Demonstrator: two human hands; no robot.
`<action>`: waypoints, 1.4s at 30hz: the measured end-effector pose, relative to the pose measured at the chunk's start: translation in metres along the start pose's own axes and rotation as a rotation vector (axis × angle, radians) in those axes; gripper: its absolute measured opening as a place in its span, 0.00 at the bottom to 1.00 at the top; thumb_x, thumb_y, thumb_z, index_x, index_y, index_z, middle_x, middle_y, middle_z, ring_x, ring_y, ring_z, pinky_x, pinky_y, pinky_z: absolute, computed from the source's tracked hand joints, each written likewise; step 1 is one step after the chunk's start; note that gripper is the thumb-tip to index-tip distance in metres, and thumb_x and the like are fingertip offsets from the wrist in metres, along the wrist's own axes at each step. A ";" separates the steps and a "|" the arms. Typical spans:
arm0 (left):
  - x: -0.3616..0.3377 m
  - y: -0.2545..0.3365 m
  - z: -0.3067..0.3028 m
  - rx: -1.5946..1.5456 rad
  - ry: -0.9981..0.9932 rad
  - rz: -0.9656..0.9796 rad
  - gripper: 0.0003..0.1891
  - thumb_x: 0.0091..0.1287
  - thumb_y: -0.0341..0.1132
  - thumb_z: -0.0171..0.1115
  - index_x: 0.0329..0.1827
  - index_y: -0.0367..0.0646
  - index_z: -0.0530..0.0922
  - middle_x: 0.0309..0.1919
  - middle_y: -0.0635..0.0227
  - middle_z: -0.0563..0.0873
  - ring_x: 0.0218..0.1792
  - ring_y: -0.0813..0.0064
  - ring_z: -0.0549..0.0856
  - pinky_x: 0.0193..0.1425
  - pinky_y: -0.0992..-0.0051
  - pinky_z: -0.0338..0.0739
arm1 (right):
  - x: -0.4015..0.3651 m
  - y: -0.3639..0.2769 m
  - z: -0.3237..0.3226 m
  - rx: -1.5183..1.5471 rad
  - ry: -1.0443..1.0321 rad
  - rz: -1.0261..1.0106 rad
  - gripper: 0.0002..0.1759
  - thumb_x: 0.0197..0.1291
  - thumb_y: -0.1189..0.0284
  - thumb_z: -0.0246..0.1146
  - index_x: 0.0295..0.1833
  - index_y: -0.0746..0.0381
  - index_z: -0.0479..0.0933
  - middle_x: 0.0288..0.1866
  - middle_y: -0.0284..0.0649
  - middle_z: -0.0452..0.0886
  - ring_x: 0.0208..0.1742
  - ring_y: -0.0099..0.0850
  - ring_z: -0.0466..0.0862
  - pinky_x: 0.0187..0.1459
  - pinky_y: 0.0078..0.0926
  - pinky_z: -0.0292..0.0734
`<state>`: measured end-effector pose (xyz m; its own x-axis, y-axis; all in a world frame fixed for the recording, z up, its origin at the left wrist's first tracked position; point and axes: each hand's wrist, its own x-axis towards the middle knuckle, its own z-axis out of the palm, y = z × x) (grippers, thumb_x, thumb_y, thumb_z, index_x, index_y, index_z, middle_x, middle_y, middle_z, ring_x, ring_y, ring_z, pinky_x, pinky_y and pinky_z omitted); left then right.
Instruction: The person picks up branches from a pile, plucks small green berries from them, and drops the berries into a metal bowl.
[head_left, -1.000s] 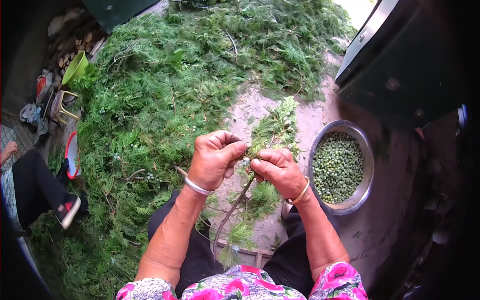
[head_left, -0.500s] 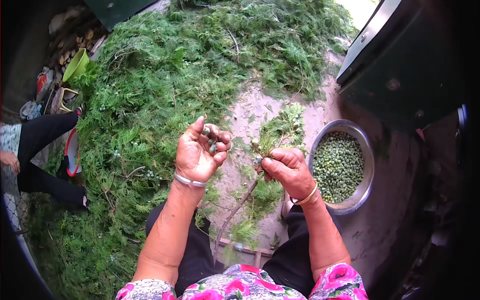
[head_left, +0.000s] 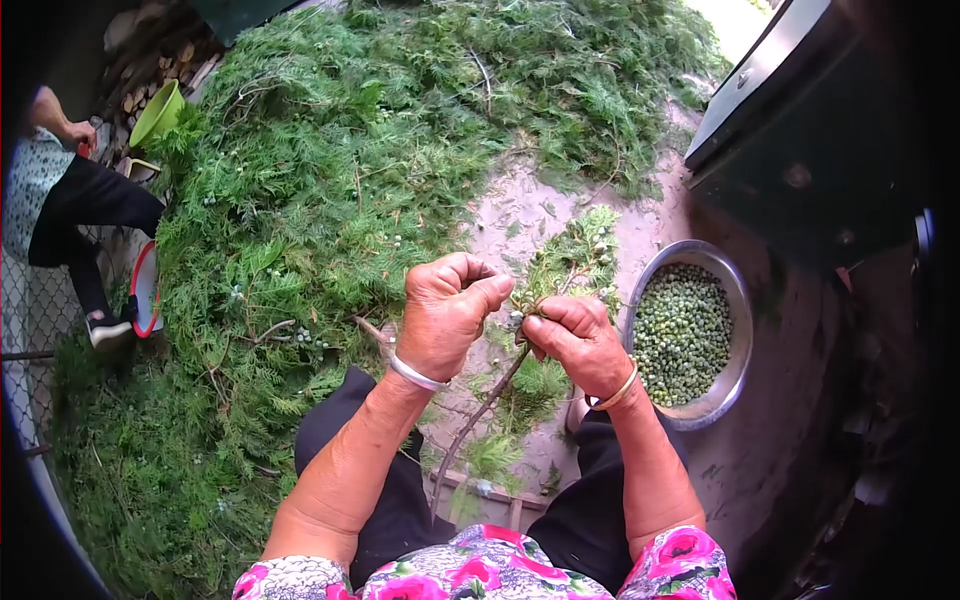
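Observation:
My right hand (head_left: 580, 343) pinches a leafy green branch (head_left: 475, 415) whose brown stem runs down between my knees. Close to its left, my left hand (head_left: 448, 312) is turned palm-down, thumb and fingertips pressed together beside the leaves; what its curled fingers hold is hidden from view. A metal bowl (head_left: 741, 340) stands just right of my right hand, with many small green berries (head_left: 682, 335) in it.
A big heap of green branches (head_left: 300, 180) spreads over the left and far floor. At the left sits another person (head_left: 40, 190) near a red-rimmed basin (head_left: 147, 290). A yellow-green basin (head_left: 157, 112) leans behind. A dark panel (head_left: 800, 150) stands at the right.
My left hand has turned over from palm-up with berries showing and moved right, closer to the branch. The other person has shifted, an arm now raised. My right hand has stayed on the branch.

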<state>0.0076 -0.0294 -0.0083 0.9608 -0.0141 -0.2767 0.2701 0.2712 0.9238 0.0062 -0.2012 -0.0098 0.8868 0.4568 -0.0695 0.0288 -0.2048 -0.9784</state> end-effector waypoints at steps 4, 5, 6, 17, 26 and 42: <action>0.014 0.003 -0.007 -0.071 0.273 0.128 0.04 0.63 0.27 0.61 0.31 0.37 0.76 0.18 0.74 0.75 0.13 0.90 0.67 0.13 0.86 0.58 | -0.002 -0.002 -0.002 -0.073 -0.023 -0.046 0.12 0.60 0.74 0.58 0.24 0.66 0.75 0.17 0.32 0.73 0.21 0.19 0.72 0.25 0.20 0.66; 0.022 0.005 -0.024 -0.194 0.263 0.141 0.04 0.64 0.27 0.59 0.32 0.37 0.75 0.21 0.72 0.76 0.15 0.88 0.68 0.13 0.86 0.59 | -0.005 -0.002 -0.001 0.003 -0.004 -0.035 0.13 0.60 0.73 0.58 0.23 0.66 0.73 0.16 0.33 0.71 0.20 0.20 0.70 0.24 0.21 0.65; 0.027 0.010 -0.035 -0.374 0.193 0.121 0.04 0.66 0.29 0.57 0.35 0.37 0.74 0.24 0.68 0.77 0.19 0.85 0.71 0.14 0.85 0.62 | -0.006 -0.003 0.000 0.078 0.016 -0.027 0.14 0.60 0.73 0.58 0.22 0.66 0.70 0.15 0.34 0.68 0.19 0.20 0.68 0.24 0.23 0.63; 0.002 0.009 -0.008 -0.187 -0.170 -0.191 0.08 0.62 0.30 0.63 0.41 0.35 0.78 0.22 0.71 0.80 0.18 0.87 0.73 0.16 0.87 0.64 | -0.007 0.000 -0.006 0.213 0.006 0.049 0.15 0.61 0.73 0.58 0.21 0.65 0.72 0.16 0.30 0.70 0.20 0.17 0.68 0.24 0.20 0.64; -0.002 -0.002 -0.004 -0.040 -0.079 -0.063 0.05 0.60 0.30 0.65 0.33 0.38 0.79 0.19 0.74 0.78 0.15 0.89 0.70 0.15 0.88 0.60 | -0.003 0.000 -0.002 0.169 -0.018 0.028 0.15 0.61 0.72 0.57 0.21 0.65 0.71 0.16 0.31 0.70 0.19 0.18 0.68 0.23 0.20 0.63; -0.004 -0.021 0.006 -0.501 -0.202 -0.425 0.01 0.60 0.29 0.59 0.34 0.43 0.76 0.24 0.67 0.80 0.24 0.77 0.78 0.23 0.74 0.71 | -0.011 -0.009 -0.015 0.651 -0.016 0.147 0.10 0.57 0.73 0.57 0.28 0.68 0.76 0.21 0.38 0.79 0.18 0.19 0.72 0.22 0.15 0.67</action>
<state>-0.0016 -0.0409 -0.0251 0.7835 -0.3842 -0.4884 0.6119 0.6138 0.4989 0.0027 -0.2173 0.0029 0.8530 0.4783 -0.2091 -0.3808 0.2963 -0.8759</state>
